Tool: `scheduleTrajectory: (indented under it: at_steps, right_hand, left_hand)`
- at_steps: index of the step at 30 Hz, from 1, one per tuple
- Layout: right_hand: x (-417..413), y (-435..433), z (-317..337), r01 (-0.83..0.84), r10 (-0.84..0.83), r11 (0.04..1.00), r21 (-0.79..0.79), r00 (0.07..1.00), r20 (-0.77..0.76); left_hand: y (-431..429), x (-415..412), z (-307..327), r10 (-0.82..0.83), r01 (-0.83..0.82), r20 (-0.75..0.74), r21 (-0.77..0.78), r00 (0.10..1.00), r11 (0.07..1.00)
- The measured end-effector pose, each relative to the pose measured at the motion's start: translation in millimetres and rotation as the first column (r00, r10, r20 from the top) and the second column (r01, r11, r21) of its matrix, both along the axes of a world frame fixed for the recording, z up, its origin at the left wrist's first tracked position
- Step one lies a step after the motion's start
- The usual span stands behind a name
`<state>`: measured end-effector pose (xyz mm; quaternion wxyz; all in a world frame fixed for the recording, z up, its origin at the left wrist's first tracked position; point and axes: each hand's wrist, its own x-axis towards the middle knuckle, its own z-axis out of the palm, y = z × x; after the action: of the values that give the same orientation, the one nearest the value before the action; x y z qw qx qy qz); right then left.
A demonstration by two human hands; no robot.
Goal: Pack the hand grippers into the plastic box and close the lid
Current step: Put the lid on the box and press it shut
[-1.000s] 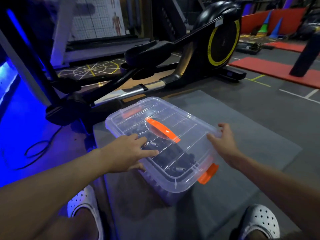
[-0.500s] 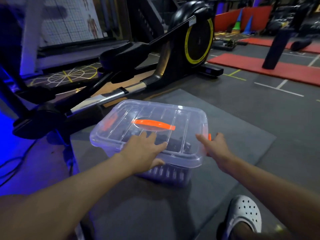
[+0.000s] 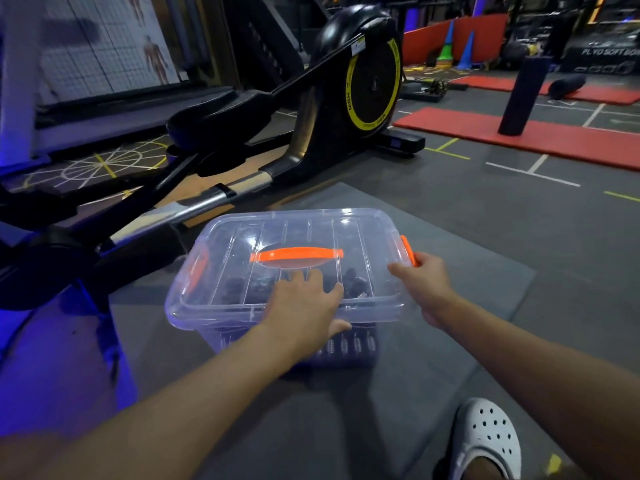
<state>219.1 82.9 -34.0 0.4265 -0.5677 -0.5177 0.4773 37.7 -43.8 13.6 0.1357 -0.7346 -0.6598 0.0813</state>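
Inside the box (image 3: 228, 337), the grippers (image 3: 349, 282) are dark blurs through the lid (image 3: 311, 233), uncountable. The left hand (image 3: 304, 303) hides part of the lid's near edge. The right hand's (image 3: 426, 285) fingertips vanish behind the box's right latch (image 3: 408, 249). Nearer than the box, the bottom edge cuts off a shoe (image 3: 485, 441).
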Motion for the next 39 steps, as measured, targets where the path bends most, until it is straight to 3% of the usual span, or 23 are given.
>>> scheduleTrajectory:
  at_steps: [8, 17, 19, 24, 28, 30, 32, 34, 39]
  right_hand:
    - [-4.0, 6.6, 1.2, 0.026, -0.026, 0.999, 0.021, 1.0, 0.017]
    - [-10.4, 1.9, 7.9, 0.026, -0.064, 0.992, 0.124, 0.95, 0.306]
    - [-9.5, 0.8, 9.9, 0.016, -0.061, 0.991, 0.132, 0.939, 0.338]
    - [-7.5, 5.0, 13.0, -0.037, -0.014, 0.989, 0.145, 0.942, 0.337]
    - [-8.2, 11.2, 17.7, -0.054, 0.0, 0.991, 0.126, 0.919, 0.394]
    - [-11.2, 13.5, 21.3, -0.065, 0.004, 0.993, 0.097, 0.849, 0.529]
    - [-18.3, 11.1, 27.3, -0.104, -0.033, 0.986, 0.129, 0.644, 0.764]
    - [-36.8, 4.4, 33.4, -0.255, -0.076, 0.938, 0.235, 0.511, 0.856]
    - [-96.5, -21.6, 26.1, -0.609, 0.105, 0.759, 0.232, 0.466, 0.879]
  left_hand:
    - [4.7, 1.5, -1.0, -0.024, 0.024, 0.013, 0.009, 1.0, 1.0]
    - [3.0, -1.7, -3.4, -0.044, 0.044, 0.012, 0.02, 0.999, 0.999]
    - [3.5, -6.9, -2.1, -0.051, 0.05, 0.07, 0.016, 0.996, 0.999]
    - [5.4, -35.0, 4.6, 0.021, -0.065, 0.376, 0.106, 0.926, 0.992]
    - [4.4, -79.2, 3.8, 0.146, -0.22, 0.421, 0.133, 0.895, 0.966]
    - [1.1, -105.0, 0.0, 0.292, -0.35, 0.371, 0.099, 0.882, 0.932]
    - [-4.4, -126.7, -4.7, 0.418, -0.453, 0.315, 0.043, 0.852, 0.89]
    - [-10.3, -149.6, -11.0, 0.496, -0.518, 0.312, -0.017, 0.81, 0.855]
    - [-22.6, -179.9, -16.9, 0.471, -0.485, 0.497, -0.112, 0.729, 0.868]
